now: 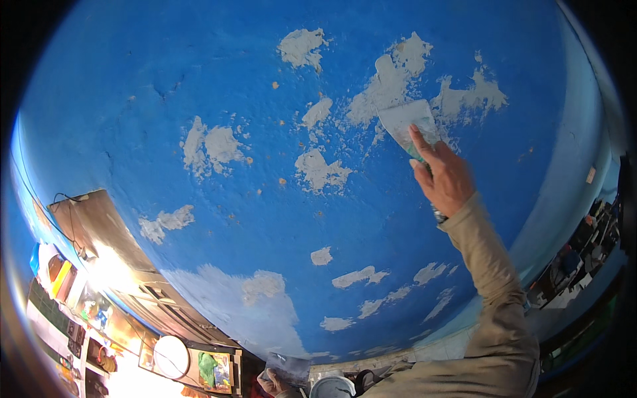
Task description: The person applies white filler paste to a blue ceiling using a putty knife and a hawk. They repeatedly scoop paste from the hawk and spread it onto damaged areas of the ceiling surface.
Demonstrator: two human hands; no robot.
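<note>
My right hand (446, 178) reaches up and grips a putty knife (406, 121), its index finger stretched along the wide blade. The blade lies against the blue wall (252, 99), at the lower edge of a greyish-white putty patch (388, 83). Another putty patch (471, 96) is just right of the blade. Low in the view, my left hand (272, 383) holds a flat grey plate (288, 368) by its left side; the plate's exact kind is unclear. Right beside it shows the rim of a bucket (333, 386) with pale contents.
Several more putty patches (320, 169) dot the wall, and a larger whitish area (232, 298) lies lower left. At the left are a brown wooden panel (99, 219), a bright light (109, 268), shelves and a round white object (171, 357). Dark clutter (577, 255) stands far right.
</note>
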